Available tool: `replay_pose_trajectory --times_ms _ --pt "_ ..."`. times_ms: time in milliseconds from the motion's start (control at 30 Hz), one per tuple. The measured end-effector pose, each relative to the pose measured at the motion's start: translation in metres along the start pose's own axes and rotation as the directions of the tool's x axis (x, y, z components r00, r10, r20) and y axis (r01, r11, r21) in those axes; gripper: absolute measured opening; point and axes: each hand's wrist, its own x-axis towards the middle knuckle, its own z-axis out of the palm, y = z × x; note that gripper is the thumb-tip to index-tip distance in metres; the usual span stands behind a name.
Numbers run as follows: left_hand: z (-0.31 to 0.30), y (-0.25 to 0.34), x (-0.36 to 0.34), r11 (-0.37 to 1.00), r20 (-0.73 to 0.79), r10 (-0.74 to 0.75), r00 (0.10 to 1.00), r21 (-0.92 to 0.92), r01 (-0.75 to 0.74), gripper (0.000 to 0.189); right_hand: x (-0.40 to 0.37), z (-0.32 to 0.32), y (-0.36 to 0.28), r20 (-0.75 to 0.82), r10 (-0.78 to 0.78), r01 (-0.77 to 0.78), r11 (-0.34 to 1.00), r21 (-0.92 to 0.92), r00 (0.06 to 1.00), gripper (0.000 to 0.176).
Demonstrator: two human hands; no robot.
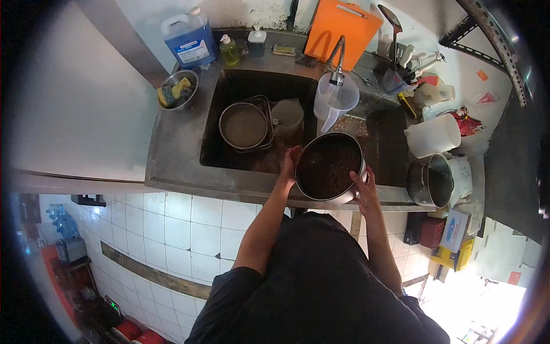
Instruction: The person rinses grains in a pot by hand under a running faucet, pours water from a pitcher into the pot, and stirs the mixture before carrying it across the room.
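Between my two hands is a round metal pot (330, 166) with a dark brown inside, tilted toward me at the sink's front edge. My left hand (290, 165) presses on its left side, fingers partly hidden behind the wall. On the right, my right hand (365, 186) grips the rim, thumb over the edge. Just beyond the pot, a clear plastic jug (338, 100) stands beneath the faucet (337, 77). In the left basin (215, 155) lie a round pan with cloudy liquid (243, 126) and a translucent container (287, 114).
A steel bowl with sponges (179, 92) sits left of the sink. Behind stand a blue-liquid jug (192, 46), soap bottles (229, 50) and an orange cutting board (344, 34). Utensils (401, 63), a white tub (434, 136) and a steel pot (431, 182) crowd the right.
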Motion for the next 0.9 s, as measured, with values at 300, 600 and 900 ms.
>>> replay_pose_trajectory --times_ms 300,600,900 --pt "0.017 0.01 -0.008 1.0 -0.072 -0.016 0.997 -0.003 0.016 0.047 0.001 0.01 -0.006 0.018 -0.036 0.038 0.995 -0.095 0.999 0.102" --pt "0.001 0.001 -0.001 0.999 -0.027 0.016 1.0 0.036 -0.015 0.043 -0.006 0.016 -0.01 -0.021 -0.058 0.056 0.994 -0.09 0.998 0.108" --pt "0.008 0.007 -0.006 0.997 -0.038 0.023 0.999 0.075 -0.02 0.033 0.002 0.014 -0.005 -0.028 -0.049 0.046 0.993 -0.113 0.998 0.106"
